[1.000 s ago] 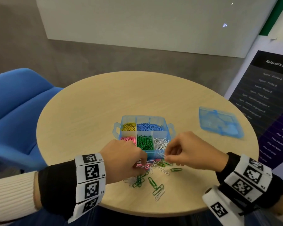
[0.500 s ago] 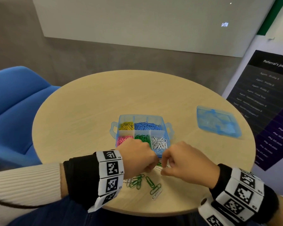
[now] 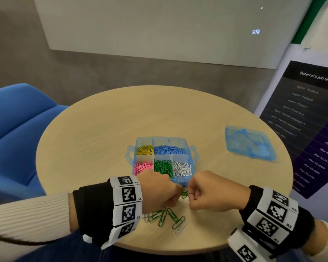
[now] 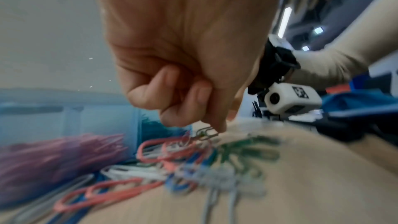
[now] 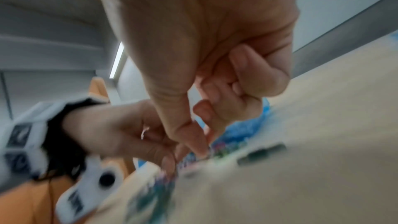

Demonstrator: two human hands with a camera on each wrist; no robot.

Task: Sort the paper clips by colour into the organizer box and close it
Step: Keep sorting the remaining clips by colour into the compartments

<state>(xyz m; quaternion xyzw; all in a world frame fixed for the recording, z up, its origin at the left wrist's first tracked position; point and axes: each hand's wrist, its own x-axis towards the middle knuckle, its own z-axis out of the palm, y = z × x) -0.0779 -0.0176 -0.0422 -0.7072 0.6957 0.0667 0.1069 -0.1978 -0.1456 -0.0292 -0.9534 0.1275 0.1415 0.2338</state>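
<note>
Now our left hand (image 3: 160, 190) and right hand (image 3: 214, 192) curl their fingers, pinching tangled coloured wire paper clips (image 3: 184, 193) on the round wooden table (image 3: 102, 133), at six o'clock of the open blue plastic organizer box (image 3: 162, 141); which clip each holds, we cannot tell.

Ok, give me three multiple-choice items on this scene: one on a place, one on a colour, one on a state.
1. Where does the lid lie?
A. on the organizer box
B. under the box
C. on the table, right of the box and apart from it

2. What colour are the clips in the front middle compartment?
A. green
B. yellow
C. blue

3. The box is:
A. shut
B. open
C. upside down

Answers: C, the lid rests on bare tabletop away from the box; A, green clips fill that compartment; B, all its compartments show uncovered.
</note>
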